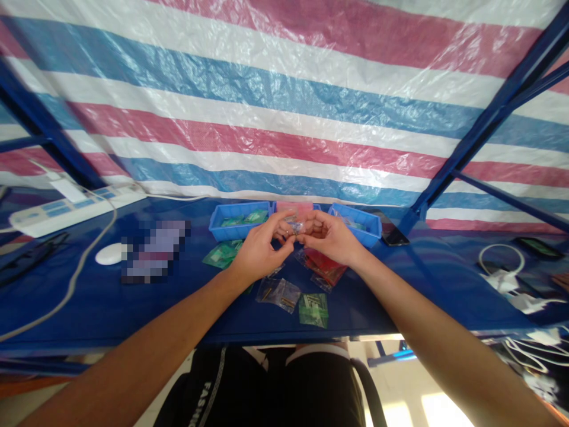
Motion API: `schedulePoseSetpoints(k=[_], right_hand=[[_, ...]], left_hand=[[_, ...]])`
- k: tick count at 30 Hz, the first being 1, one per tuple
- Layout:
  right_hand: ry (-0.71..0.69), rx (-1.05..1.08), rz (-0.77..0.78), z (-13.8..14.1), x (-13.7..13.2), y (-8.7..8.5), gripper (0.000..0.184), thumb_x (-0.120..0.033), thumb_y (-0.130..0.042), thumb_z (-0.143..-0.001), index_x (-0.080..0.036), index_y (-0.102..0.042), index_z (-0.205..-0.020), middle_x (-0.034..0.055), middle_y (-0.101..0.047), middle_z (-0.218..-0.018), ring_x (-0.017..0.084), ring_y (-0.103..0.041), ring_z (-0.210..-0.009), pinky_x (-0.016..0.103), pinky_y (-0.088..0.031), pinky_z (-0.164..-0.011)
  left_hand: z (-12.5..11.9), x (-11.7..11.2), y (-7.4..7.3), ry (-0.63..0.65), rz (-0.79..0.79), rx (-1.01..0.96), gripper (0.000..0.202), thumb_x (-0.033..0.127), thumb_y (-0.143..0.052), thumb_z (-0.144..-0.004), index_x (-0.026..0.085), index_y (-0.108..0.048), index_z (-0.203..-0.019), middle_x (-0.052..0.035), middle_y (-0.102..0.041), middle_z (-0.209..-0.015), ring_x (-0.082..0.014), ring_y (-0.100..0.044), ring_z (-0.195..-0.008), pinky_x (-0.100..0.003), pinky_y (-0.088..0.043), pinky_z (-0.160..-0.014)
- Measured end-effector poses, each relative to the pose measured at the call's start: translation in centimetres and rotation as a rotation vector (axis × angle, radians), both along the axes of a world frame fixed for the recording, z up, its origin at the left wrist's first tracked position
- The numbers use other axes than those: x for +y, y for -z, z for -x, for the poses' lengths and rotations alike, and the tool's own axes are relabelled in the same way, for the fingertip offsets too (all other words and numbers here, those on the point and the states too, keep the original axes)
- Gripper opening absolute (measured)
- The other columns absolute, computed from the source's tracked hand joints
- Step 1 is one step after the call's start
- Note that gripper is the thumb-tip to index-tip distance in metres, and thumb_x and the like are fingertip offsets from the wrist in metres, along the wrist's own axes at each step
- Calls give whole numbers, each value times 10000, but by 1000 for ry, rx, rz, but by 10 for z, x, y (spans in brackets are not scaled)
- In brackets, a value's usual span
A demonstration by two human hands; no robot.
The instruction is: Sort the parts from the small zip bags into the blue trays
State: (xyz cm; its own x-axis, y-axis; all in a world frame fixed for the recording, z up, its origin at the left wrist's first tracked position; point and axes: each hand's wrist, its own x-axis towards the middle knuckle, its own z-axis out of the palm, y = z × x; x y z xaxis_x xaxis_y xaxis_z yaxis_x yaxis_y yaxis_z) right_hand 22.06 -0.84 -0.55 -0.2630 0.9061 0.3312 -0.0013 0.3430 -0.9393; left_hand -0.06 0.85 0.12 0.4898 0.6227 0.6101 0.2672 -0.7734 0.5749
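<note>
Both hands meet over the middle of the blue table, in front of the bins. My left hand (262, 246) and my right hand (329, 237) pinch a small clear plastic bag (296, 227) between them; its contents are too small to make out. Below the right hand lie red plastic bags (326, 268). Green bags (222, 254) rest left of the left hand. Nearer the table's front edge are a clear bag with brass-coloured pieces (279, 295) and a green bag with pale pieces (313, 309).
Behind the hands stand a left blue bin (240, 220) holding green bags, a partly hidden middle bin with pink-red material (294, 207), and a right blue bin (371, 234). A power strip (75, 209), white round object (111, 254), phone (391, 230) and white chargers (500, 277) flank them.
</note>
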Motion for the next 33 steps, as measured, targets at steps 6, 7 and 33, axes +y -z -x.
schedulePoseSetpoints(k=[6,7,33], right_hand=[[-12,-43,-9,5,-5,0,420,-361,-857,-832,-260,-662,-1190,21,-777,-1005,218,-768,-919,360,-629,-858],[-8,-58,-18,6,-5,0,407,-358,-849,-840,-263,-661,-1189,22,-784,-1014,225,-771,-931,368,-629,-866],[8,-203,-80,1,-6,1,378,-486,-769,-955,-220,-709,-1216,34,-767,-931,205,-717,-789,335,-586,-733]], left_hand=[[-1,-2,1,-19,-21,51,593,141,-647,-872,215,-538,-1451,-3,-725,-989,-151,-716,-812,-267,-608,-803],[-1,-2,1,-22,-27,58,602,129,-641,-858,216,-535,-1445,0,-722,-981,-151,-711,-806,-266,-602,-797],[-1,-5,-2,-7,-9,145,540,165,-627,-914,208,-567,-1449,37,-674,-867,-115,-641,-679,-216,-504,-655]])
